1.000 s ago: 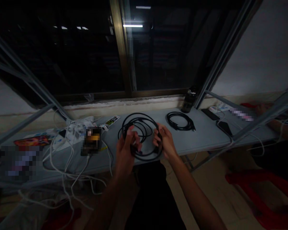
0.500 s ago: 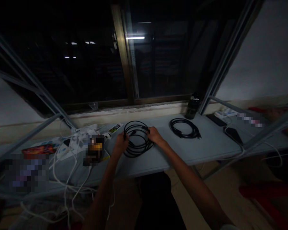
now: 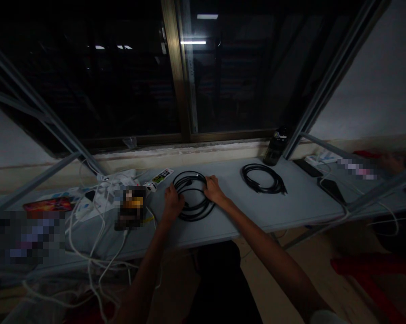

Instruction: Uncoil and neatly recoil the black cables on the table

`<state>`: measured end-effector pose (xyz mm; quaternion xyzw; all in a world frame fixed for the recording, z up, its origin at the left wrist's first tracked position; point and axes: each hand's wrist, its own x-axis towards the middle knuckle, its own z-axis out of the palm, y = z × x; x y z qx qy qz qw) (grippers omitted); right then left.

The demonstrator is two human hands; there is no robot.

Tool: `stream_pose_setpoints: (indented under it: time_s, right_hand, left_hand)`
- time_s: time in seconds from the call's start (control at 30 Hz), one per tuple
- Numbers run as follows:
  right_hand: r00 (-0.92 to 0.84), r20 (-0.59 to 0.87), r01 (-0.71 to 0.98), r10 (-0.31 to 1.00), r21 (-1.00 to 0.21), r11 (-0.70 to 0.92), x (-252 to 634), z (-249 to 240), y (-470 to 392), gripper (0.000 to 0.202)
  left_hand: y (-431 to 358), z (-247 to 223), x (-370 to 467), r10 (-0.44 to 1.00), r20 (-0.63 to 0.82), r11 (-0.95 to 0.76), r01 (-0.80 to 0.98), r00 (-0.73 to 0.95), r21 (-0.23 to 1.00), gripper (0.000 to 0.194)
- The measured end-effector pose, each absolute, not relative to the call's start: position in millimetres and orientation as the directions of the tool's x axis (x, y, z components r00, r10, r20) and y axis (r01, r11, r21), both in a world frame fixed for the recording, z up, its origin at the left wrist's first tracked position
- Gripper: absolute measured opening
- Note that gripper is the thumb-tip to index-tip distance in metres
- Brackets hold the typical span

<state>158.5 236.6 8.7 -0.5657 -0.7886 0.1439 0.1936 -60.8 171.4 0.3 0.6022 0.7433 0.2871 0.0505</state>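
Observation:
A coiled black cable (image 3: pixel 196 218) lies in loose loops on the grey tabletop (image 3: pixel 223 225) in front of me. My left hand (image 3: pixel 173 202) is closed around the loops at the coil's left side. On the opposite side my right hand (image 3: pixel 215 190) grips the loops between thumb and fingers. One connector end shows inside the coil near the top. To the right rests a second coiled black cable (image 3: pixel 248 180), untouched, its plug ends pointing toward the front right.
A dark bottle (image 3: pixel 274 150) stands at the back right, near black phones (image 3: pixel 331 190). White cords (image 3: pixel 98 225), a power strip and a dark box (image 3: pixel 130 209) crowd the left. Metal posts (image 3: pixel 316 92) rise at both sides. Another person's hand (image 3: pixel 392 161) is at far right.
Both hands stay on the coil, whose loops have shifted and overlap differently. My left hand has turned slightly, with its fingers lower over the loops. The camera view has shifted a little.

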Motion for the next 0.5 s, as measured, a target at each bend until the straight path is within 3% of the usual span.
stream_pose_setpoints:
  time_s: [0.1,0.23,0.33,0.5]
  right_hand:
    - [-0.274,0.139,0.837,0.952,-0.452,0.307,150.0,11.5,249.3,0.041]
    - [-0.297,0.179,0.81,0.938,-0.473,0.347,143.8,18.7,266.1,0.023]
    - [-0.332,0.241,0.764,0.912,-0.499,0.41,144.8,17.8,271.6,0.028]
    - [-0.316,0.324,0.69,0.892,-0.566,0.451,155.2,8.5,274.5,0.03]
  left_hand:
    - [193.2,16.5,-65.1,0.95,0.219,0.086,0.862,-0.222,0.499,0.074]
    - [219.2,40.1,-77.5,0.958,0.207,0.076,0.869,-0.2,0.488,0.07]
    - [221.7,47.3,-82.3,0.952,0.211,0.102,0.881,-0.221,0.463,0.063]
    - [206.5,47.6,-68.4,0.916,0.318,0.114,0.92,-0.243,0.374,0.064]
